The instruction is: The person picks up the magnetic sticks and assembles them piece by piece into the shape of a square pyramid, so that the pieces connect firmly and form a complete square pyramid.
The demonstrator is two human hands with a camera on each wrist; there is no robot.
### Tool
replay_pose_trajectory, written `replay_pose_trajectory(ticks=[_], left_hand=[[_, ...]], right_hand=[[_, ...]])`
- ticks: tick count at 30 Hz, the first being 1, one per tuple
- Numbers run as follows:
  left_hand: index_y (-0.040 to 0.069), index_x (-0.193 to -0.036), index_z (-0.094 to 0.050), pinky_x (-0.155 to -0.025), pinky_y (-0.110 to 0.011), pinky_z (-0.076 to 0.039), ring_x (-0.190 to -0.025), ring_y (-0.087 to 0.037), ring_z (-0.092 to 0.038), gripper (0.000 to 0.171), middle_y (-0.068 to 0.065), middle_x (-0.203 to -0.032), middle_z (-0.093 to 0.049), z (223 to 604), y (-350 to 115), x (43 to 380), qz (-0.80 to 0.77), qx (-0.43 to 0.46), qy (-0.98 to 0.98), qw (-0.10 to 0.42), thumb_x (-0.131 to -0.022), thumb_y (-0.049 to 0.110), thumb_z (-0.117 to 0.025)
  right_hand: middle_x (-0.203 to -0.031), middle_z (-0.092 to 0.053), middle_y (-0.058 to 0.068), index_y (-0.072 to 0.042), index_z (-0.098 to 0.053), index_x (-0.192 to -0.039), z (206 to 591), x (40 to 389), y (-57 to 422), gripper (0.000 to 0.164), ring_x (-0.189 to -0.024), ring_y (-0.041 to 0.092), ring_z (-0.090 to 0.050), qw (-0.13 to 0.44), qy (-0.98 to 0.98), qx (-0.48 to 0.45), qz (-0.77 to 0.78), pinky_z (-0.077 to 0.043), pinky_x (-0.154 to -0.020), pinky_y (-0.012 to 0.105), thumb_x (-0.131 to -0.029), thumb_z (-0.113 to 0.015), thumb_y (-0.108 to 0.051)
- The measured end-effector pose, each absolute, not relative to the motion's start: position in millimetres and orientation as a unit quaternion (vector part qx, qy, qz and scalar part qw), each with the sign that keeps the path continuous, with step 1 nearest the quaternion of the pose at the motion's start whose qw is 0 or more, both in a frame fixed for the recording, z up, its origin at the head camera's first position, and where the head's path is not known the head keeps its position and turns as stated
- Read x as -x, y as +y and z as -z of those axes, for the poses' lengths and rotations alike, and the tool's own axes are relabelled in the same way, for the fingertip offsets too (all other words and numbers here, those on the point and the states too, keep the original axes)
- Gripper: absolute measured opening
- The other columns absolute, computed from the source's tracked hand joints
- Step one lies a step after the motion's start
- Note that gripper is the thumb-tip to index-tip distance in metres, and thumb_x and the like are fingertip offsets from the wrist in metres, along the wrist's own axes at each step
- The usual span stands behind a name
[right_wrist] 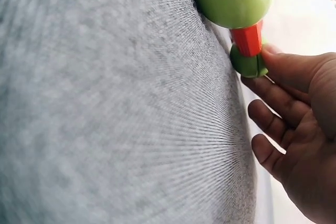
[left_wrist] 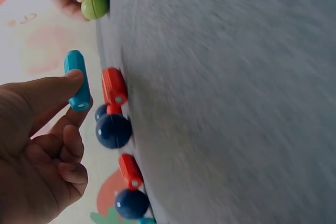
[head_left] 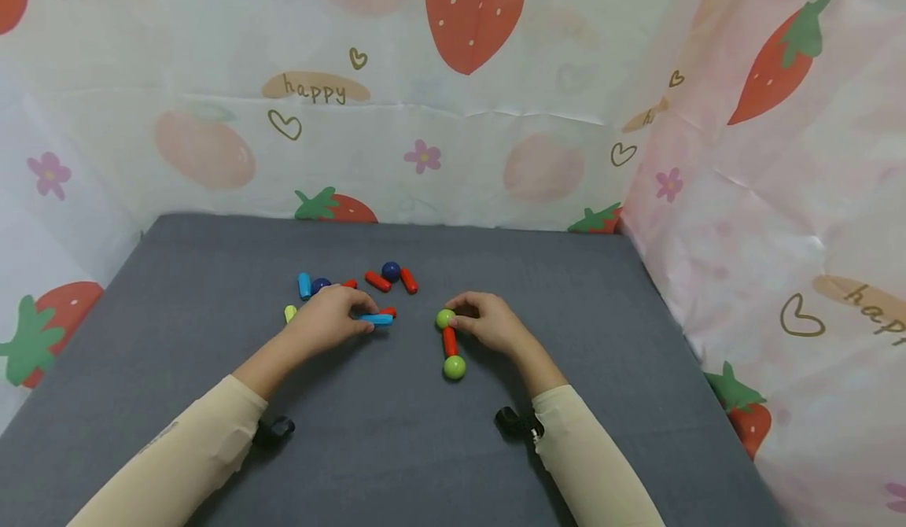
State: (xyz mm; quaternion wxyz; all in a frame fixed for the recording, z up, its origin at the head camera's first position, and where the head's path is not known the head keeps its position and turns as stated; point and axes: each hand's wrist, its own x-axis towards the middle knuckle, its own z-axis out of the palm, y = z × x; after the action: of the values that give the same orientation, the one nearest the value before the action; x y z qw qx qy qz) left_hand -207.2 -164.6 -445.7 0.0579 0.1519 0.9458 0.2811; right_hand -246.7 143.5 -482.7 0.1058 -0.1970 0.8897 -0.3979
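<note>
My left hand (head_left: 327,321) pinches a light blue rod (head_left: 377,319) between thumb and finger, held up off the cloth. In the left wrist view the same blue rod (left_wrist: 79,81) shows a pale round dot at its end. With thumb and fingertips my right hand (head_left: 491,326) grips the far green ball (head_left: 444,319). A red rod (head_left: 450,342) joins that ball to a nearer green ball (head_left: 454,367), and the joined piece lies on the table. Beyond the blue rod, a red rod (head_left: 388,311) is partly hidden.
Behind my left hand lie a dark blue ball (head_left: 391,272) flanked by red rods (head_left: 409,281), another blue ball (head_left: 321,284) and a blue rod (head_left: 304,285). A yellow-green piece (head_left: 290,313) is partly covered by that hand. Printed curtains border the grey table (head_left: 396,448).
</note>
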Motion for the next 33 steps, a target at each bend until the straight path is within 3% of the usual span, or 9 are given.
replay_pose_trajectory(ticks=[11,19,25,33], left_hand=[[0.018,-0.105,-0.078,-0.069,-0.03,-0.053,-0.085,-0.017,-0.064,0.017,0.001,-0.099,-0.074,453.1,-133.4,222.6,-0.302,-0.148,0.94,0.054,-0.088,0.02,-0.083],[0.018,-0.106,-0.078,-0.072,-0.033,-0.055,-0.087,-0.017,-0.065,0.018,0.001,-0.1,-0.074,458.0,-117.7,230.3,-0.285,-0.147,0.946,0.054,-0.089,0.021,-0.082],[0.017,-0.109,-0.079,-0.083,-0.039,-0.056,-0.093,-0.017,-0.067,0.021,-0.001,-0.104,-0.075,458.5,-106.5,235.4,-0.252,-0.162,0.953,0.049,-0.089,0.023,-0.082],[0.017,-0.105,-0.079,-0.085,-0.039,-0.055,-0.091,-0.014,-0.066,0.017,0.003,-0.101,-0.074,460.1,-88.8,238.3,-0.262,-0.162,0.948,0.079,-0.089,0.025,-0.082]], right_hand=[[-0.118,-0.071,-0.005,-0.022,-0.072,-0.122,485.6,248.6,146.1,0.025,-0.11,0.016,-0.064,0.108,0.889,0.195,0.4,-0.051,-0.097,0.04,-0.098,-0.072,-0.029],[-0.118,-0.071,-0.004,-0.021,-0.073,-0.122,484.9,248.9,146.4,0.025,-0.11,0.016,-0.065,0.105,0.889,0.195,0.401,-0.051,-0.097,0.041,-0.098,-0.071,-0.029],[-0.118,-0.071,-0.003,-0.02,-0.073,-0.122,484.0,249.0,146.1,0.026,-0.11,0.017,-0.065,0.106,0.887,0.197,0.403,-0.051,-0.098,0.041,-0.098,-0.072,-0.028],[-0.117,-0.072,-0.003,-0.019,-0.073,-0.122,484.2,249.6,148.0,0.025,-0.11,0.016,-0.065,0.11,0.882,0.198,0.413,-0.052,-0.097,0.041,-0.099,-0.071,-0.027]])
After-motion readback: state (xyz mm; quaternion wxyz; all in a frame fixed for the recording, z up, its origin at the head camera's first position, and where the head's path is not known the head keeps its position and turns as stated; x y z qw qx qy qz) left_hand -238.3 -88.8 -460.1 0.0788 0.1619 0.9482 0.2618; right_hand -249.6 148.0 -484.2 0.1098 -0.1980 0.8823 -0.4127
